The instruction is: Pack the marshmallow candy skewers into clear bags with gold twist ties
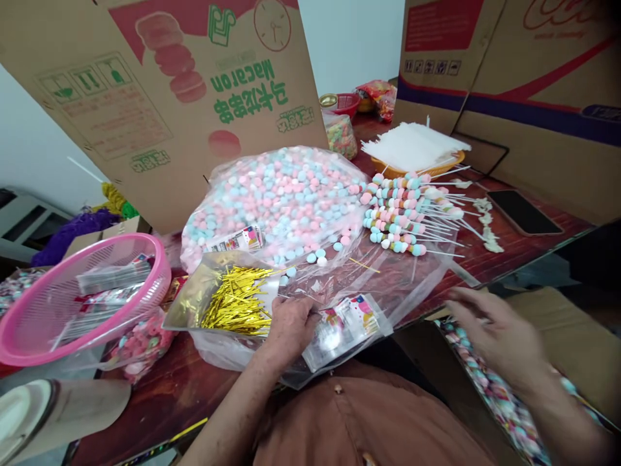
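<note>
My left hand (290, 327) rests on the table with its fingers curled onto a clear printed wrapper bag (345, 323). A pile of gold twist ties (236, 301) lies just left of it. My right hand (490, 330) hovers with fingers spread over a box of packed candy sticks (499, 395) at the lower right, holding nothing I can see. A big plastic bag of pink and blue marshmallows (281, 197) sits behind the ties. A heap of marshmallow skewers (407, 213) lies to its right.
A pink basket (29, 336) with wrappers stands at the left. An orange tray of white sheets (412, 152) and a phone (524, 212) are at the back right. Large cardboard boxes (160, 97) wall the table.
</note>
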`<state>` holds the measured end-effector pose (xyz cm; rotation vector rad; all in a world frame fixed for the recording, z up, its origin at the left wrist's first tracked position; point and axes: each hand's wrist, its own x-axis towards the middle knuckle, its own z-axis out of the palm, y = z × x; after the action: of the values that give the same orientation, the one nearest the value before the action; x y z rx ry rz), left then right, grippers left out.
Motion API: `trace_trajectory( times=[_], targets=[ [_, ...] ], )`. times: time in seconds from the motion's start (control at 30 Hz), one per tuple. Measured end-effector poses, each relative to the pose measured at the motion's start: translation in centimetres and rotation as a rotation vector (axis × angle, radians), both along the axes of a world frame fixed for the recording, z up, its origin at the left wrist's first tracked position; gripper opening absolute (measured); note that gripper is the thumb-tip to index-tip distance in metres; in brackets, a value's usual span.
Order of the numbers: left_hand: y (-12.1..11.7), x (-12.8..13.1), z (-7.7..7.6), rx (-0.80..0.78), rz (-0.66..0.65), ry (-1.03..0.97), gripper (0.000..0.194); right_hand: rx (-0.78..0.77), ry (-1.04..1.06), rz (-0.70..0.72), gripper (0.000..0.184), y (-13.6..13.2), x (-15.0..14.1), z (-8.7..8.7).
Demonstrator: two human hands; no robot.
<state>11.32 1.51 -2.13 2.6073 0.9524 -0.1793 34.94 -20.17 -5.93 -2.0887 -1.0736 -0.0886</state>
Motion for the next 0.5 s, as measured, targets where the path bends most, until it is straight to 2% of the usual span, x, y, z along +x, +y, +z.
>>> trace_trajectory(
  times=[0.1, 0.17, 0.2, 0.27, 0.4, 0.5],
  targets=[
    [0.3, -1.0, 1.5, -0.059, -0.023, -0.186, 0.018, 0.116, 0.056, 0.358, 0.033, 8.3, -6.3, 2.8],
    [0.0, -2.1, 2.2, -0.155, -0.041, -0.334, 0.016, 0.097, 0.208, 0.655, 0.020, 11.7, -9.5, 3.7],
    [-0.2, -2.5, 2.4, -0.194, -0.027, -0.384, 0.016, 0.078, 0.285, 0.737, 0.014, 12.6, -10.7, 3.9],
    [-0.9, -3.3, 2.1, -0.234, 0.054, -0.441, 0.012, 0.028, 0.433, 0.766, 0.016, 13.4, -12.0, 3.6],
    [-1.8, -3.4, 0.4, -0.283, 0.290, -0.528, 0.004, -0.063, 0.603, 0.615, 0.019, 13.3, -11.8, 2.9],
    [-1.5, -2.7, -0.1, -0.418, 0.258, -0.534, 0.011, -0.116, 0.640, 0.664, 0.005, 13.1, -11.0, 3.4]
  ],
)
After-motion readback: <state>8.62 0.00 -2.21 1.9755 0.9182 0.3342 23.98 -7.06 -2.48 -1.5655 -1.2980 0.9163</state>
